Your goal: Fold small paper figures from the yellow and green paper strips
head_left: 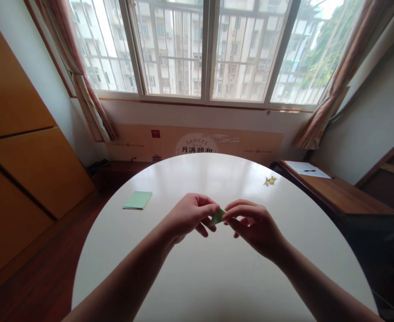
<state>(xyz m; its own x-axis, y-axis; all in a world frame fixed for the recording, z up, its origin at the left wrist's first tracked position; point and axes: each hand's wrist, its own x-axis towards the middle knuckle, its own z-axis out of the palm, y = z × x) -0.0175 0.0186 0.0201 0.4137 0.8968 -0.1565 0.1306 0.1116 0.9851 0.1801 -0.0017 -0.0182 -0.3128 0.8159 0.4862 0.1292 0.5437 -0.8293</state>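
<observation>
A small folded piece of green paper (218, 216) is held between my two hands above the middle of the white round table (197, 277). My left hand (197, 213) pinches its left side between thumb and fingers. On the other side, the fingertips of my right hand (250, 219) grip the right edge and corner. Part of the paper is covered by the fingers, so its full folded shape is hidden. To the left lies a stack of light green square paper (138, 200). Small yellow folded paper pieces (270, 180) sit toward the back right of the table.
Beyond the table's right edge stands a wooden side table (344, 192) with a white paper sheet (306, 169) and a small dark object on it. A wooden cabinet (22, 170) is at the left. Barred windows (173, 53) with tied curtains (86, 103) are behind.
</observation>
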